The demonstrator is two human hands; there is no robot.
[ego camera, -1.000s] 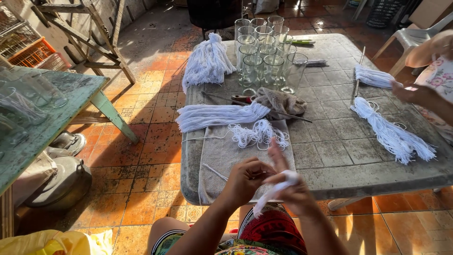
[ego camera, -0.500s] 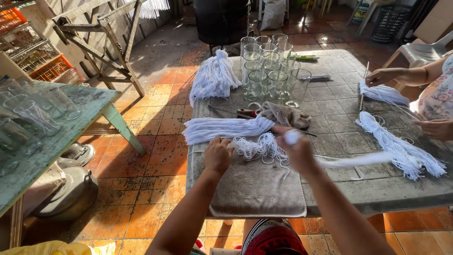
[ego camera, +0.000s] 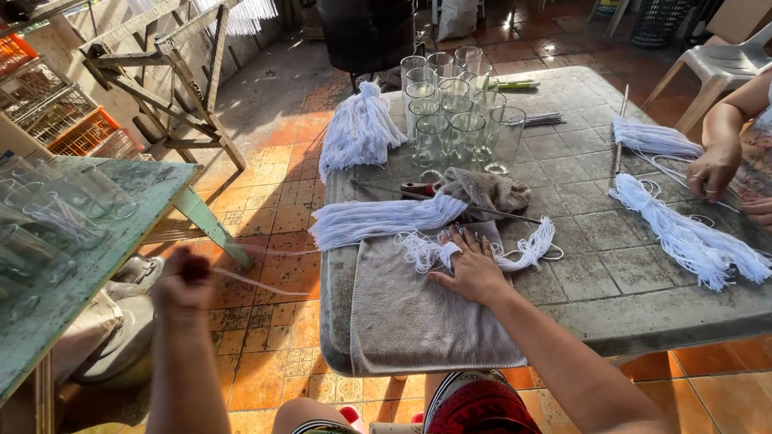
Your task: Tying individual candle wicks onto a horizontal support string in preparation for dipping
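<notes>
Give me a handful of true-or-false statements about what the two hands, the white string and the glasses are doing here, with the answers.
1. The right hand lies flat on loose white string on a grey towel. True.
2. The left hand rests on the table beside the glasses. False: it is out to the side above the tiled floor, pulling a white strand taut.
3. The drinking glasses stand grouped at the table's far end. True.
4. The glasses are filled with string. False: they look empty.
5. Another person's hand is near a string bundle on the right. True.
</notes>
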